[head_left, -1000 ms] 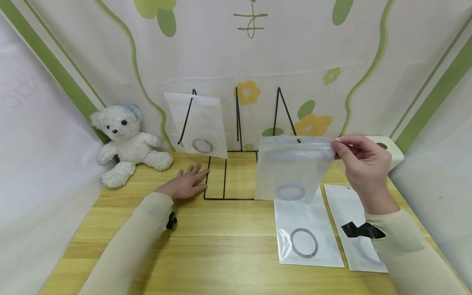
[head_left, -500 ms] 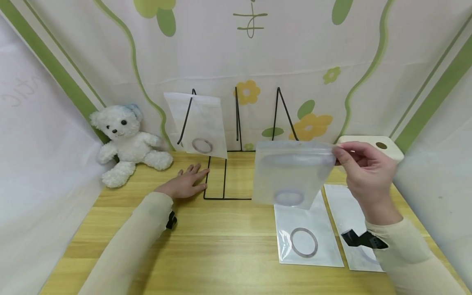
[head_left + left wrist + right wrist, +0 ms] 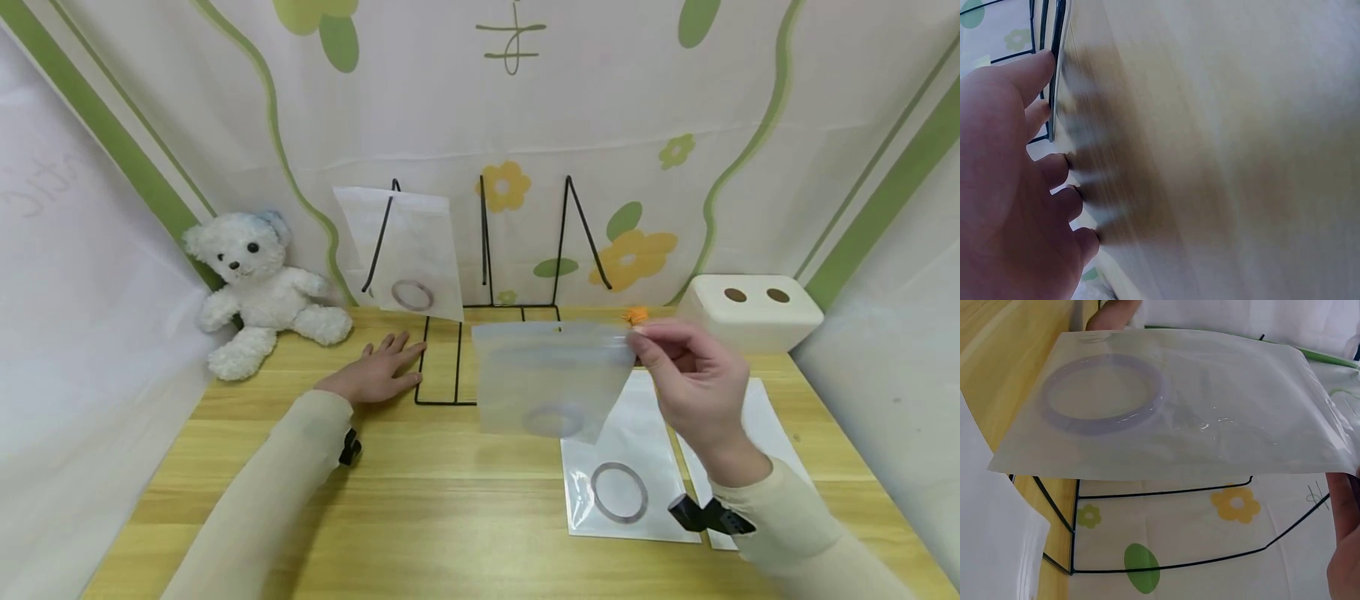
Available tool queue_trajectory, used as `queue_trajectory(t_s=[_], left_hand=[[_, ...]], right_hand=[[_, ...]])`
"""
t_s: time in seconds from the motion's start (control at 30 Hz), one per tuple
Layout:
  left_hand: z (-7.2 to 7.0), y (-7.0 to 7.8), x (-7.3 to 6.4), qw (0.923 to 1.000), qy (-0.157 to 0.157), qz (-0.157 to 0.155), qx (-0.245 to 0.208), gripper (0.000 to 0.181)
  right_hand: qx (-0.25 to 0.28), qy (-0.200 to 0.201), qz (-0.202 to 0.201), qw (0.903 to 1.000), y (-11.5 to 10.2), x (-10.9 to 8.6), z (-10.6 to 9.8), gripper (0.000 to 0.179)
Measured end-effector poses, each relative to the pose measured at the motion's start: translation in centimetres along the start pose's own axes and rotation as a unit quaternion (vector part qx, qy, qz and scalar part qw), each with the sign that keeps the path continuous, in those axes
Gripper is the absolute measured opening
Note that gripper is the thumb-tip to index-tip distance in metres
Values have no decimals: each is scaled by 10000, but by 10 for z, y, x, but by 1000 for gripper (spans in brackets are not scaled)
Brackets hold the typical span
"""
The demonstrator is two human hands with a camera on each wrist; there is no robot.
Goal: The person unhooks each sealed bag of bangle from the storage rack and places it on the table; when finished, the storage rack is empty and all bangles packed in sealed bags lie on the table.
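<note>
My right hand (image 3: 697, 383) pinches the upper right corner of a translucent zip-lock bag (image 3: 551, 375). Inside it lies a pale purple bangle (image 3: 1160, 394), clear in the right wrist view. The bag hangs in the air in front of a black wire display rack (image 3: 458, 362), below its right hook. On the table, my left hand (image 3: 377, 373) rests with spread fingers, fingertips at the left side of the rack's base. From the rack's left hook hangs another zip bag (image 3: 412, 250) with a pinkish bangle in it.
Two more white bags lie on the table at right: a bangle bag (image 3: 652, 433) and one partly hidden bag (image 3: 765, 417) under my right arm. A white box (image 3: 757, 321) with two round holes stands behind, near a small orange object (image 3: 637, 316). A white teddy bear (image 3: 258, 292) sits at left.
My right hand has drawn the bag off the rack's right hook, then down and to the left. The left hand stays in place.
</note>
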State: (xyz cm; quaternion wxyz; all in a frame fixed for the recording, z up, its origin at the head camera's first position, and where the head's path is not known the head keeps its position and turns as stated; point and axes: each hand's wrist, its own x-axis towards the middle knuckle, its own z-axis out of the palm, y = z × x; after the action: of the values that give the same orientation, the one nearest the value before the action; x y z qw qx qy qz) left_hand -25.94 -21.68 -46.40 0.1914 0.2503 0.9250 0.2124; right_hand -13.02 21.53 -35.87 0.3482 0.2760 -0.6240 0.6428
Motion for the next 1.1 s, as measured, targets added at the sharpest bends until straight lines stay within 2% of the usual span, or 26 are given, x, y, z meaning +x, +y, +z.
queue_trajectory(t_s=[0.2, 0.3, 0.33, 0.4, 0.53, 0.57, 0.67, 0.8, 0.93, 1.1], left_hand=[[4, -7, 5, 10000, 17, 72, -1, 77], [3, -2, 3, 10000, -11, 11, 48, 75], [6, -8, 6, 10000, 19, 76, 33, 75], [4, -6, 5, 10000, -1, 45, 32, 74], [9, -18, 10, 10000, 46, 70, 6, 77], [8, -15, 9, 10000, 16, 9, 15, 77], [14, -29, 17, 10000, 40, -25, 86, 77], [20, -43, 25, 9996, 57, -74, 251, 77], [19, -44, 25, 9997, 65, -105, 232, 81], [19, -45, 26, 9996, 109, -91, 260, 82]], right_hand=[[30, -487, -191, 9986, -1, -13, 13, 11], [155, -707, -215, 9971, -2, -19, 19, 10], [195, -784, -220, 9965, -3, -20, 21, 10], [226, -931, -229, 9951, -6, -24, 25, 11], [327, -1154, -106, 9927, -10, -30, 31, 8], [339, -1181, -12, 9924, -11, -31, 33, 7], [-96, -1202, 493, 9915, -12, -32, 36, 13], [-702, -1188, 1151, 9837, -6, -30, 38, 19], [-819, -1084, 1538, 9787, 4, -24, 40, 16], [-975, -1128, 2197, 9641, 18, -12, 40, 8]])
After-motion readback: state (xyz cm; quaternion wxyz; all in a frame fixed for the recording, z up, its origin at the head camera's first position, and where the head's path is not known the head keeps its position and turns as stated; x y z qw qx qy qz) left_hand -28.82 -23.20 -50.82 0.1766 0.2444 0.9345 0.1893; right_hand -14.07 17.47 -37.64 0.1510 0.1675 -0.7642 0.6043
